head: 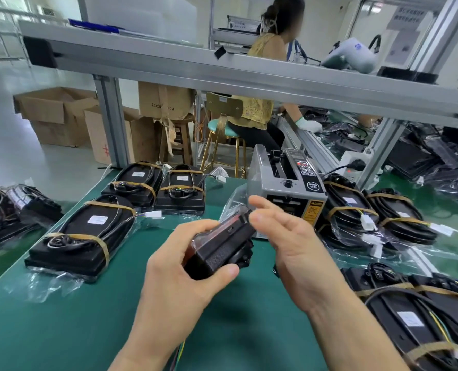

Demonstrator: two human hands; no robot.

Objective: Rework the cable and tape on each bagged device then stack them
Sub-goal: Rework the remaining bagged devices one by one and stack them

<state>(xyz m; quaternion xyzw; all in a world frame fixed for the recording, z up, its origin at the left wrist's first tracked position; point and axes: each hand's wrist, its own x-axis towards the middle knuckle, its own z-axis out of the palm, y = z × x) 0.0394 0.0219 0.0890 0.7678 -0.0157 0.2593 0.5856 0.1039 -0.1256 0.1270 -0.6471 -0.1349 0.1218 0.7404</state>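
Observation:
My left hand (pixel 185 266) grips a black bagged device (pixel 219 243) held on edge above the green mat, thumb curled over its near end. Clear bag plastic sticks out past its far end. My right hand (pixel 284 245) hovers just to the right of the device with fingers relaxed and spread, holding nothing. Taped, bagged devices with coiled cables lie around: one at the left (pixel 80 236), two behind it (pixel 135 182) (pixel 181 187), several stacked at the right (pixel 353 207) and lower right (pixel 415 311).
A grey tape dispenser machine (pixel 284 188) stands right behind my hands. The green mat (pixel 88 325) covers the bench. An aluminium frame rail (pixel 222 73) crosses overhead. A seated person in yellow (pixel 262 108) works at the far bench. Cardboard boxes (pixel 59 116) sit on the floor at left.

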